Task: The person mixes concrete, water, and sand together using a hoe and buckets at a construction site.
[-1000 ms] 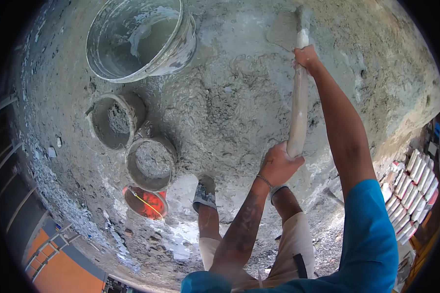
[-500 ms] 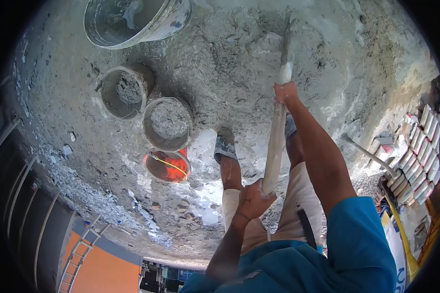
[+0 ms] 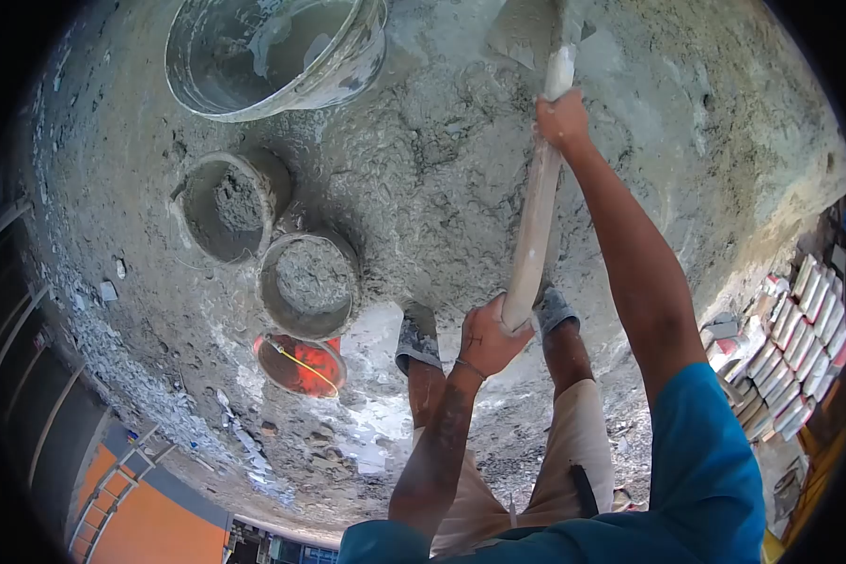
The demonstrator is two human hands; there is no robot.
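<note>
A long wooden handle [image 3: 533, 216] runs from near my legs up to a metal hoe blade [image 3: 522, 33] at the top, resting by wet grey mortar [image 3: 442, 160]. My left hand [image 3: 492, 336] is wrapped round the handle's lower end, just above my boots. Farther up, my right hand [image 3: 563, 119] grips the same handle close to the blade. Both arms are stretched forward. The mortar spreads over the ground to the left of the handle and beneath it.
A large tub [image 3: 324, 91] stands at the upper left. Below it are two buckets [image 3: 271, 188] [image 3: 310, 329] with mortar inside and a red bucket [image 3: 254, 352]. Stacked tiles [image 3: 804, 329] lie at the right, a ladder [image 3: 113, 493] at the lower left.
Both hands and the handle have moved upward in the view, and the blade now shows more clearly. The buckets and tiles sit lower or shifted in the frame as the view has tilted.
</note>
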